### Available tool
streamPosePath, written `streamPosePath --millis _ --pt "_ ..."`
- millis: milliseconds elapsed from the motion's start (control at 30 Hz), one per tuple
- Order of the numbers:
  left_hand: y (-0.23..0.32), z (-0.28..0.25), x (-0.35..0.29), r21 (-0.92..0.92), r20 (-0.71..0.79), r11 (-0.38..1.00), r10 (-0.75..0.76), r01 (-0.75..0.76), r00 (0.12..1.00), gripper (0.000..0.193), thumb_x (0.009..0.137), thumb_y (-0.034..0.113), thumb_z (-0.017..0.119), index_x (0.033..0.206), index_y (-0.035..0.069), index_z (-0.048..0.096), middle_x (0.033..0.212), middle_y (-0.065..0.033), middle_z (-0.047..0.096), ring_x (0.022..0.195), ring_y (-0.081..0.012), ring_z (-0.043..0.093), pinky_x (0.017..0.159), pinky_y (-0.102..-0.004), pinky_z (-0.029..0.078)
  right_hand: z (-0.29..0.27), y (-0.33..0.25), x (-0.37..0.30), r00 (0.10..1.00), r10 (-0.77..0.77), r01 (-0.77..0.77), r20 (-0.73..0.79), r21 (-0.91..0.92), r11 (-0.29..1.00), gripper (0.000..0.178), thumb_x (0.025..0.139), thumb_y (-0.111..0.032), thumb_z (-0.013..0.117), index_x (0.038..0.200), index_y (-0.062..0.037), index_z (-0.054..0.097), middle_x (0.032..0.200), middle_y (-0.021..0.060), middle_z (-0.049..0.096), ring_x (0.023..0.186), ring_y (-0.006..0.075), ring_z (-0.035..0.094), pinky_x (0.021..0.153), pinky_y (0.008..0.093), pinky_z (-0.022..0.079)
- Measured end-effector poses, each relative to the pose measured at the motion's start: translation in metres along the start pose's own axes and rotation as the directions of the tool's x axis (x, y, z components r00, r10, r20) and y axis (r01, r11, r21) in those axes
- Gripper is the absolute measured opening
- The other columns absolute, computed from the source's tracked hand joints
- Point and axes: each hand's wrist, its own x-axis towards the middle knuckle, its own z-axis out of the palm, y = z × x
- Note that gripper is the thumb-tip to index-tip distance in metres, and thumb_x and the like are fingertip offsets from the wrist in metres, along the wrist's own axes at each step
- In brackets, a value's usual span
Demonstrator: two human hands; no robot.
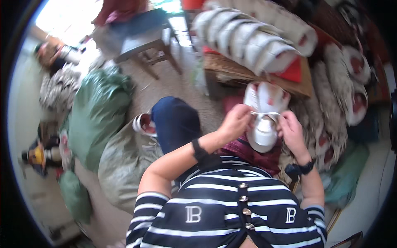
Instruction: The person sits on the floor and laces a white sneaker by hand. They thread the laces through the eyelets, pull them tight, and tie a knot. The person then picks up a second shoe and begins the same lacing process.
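A white shoe (263, 139) rests on dark red cloth in front of me, its rounded toe toward my body. Across its upper runs a white shoelace (266, 113). On the left side of the shoe, my left hand (239, 120) is closed in a pinch on the lace. At the other side my right hand (292, 131) pinches the lace too, so it is drawn out between both hands. Just beyond lies the shoe's opening, with pale and red lining showing. The exact grip of the fingertips is too small to make out.
Rows of nested white shoe uppers (244, 37) lie on a wooden stand (248, 76) ahead. More stacked uppers (337, 91) line the right. Green sacks (99, 111) and a grey sack (124, 169) stand on the left. A wooden stool (144, 45) is farther back.
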Motion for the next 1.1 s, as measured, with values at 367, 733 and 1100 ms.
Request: streamPosePath --millis 367,733,1100 --pt "0.000 -0.004 -0.002 0.127 0.012 0.969 -0.214 0.211 0.977 0.019 0.100 0.018 0.062 0.103 0.000 0.066 0.077 0.0022 0.062 0.062 -0.0041 0.053 0.053 -0.0206 0.043 -0.004 0.013 -0.005 0.978 -0.203 0.199 -0.041 -0.095 0.975 0.010 0.101 -0.010 0.050 0.103 0.0005 0.051 0.084 0.0060 0.062 0.069 0.0124 0.059 0.062 0.0290 0.048" --pt "0.006 -0.004 0.003 0.218 0.006 0.958 -0.192 0.186 0.981 0.021 0.100 0.020 0.063 0.094 -0.001 0.066 0.072 0.0033 0.060 0.062 -0.0024 0.049 0.053 -0.0208 0.040 -0.009 -0.015 -0.003 0.988 -0.137 0.154 0.073 -0.361 0.920 0.024 0.099 -0.025 0.055 0.097 -0.0014 0.058 0.080 0.0205 0.065 0.075 0.0397 0.064 0.065 0.0418 0.048" --pt "0.006 -0.001 0.015 0.605 0.050 0.748 0.306 -0.273 0.951 0.019 0.084 0.011 0.068 0.073 0.002 0.056 0.065 -0.0072 0.057 0.056 -0.0220 0.056 0.052 -0.0354 0.044 -0.008 -0.003 0.006 0.986 -0.137 0.152 0.098 -0.171 0.974 0.030 0.104 -0.026 0.053 0.090 -0.0001 0.061 0.076 0.0030 0.059 0.071 0.0094 0.052 0.066 0.0273 0.045"
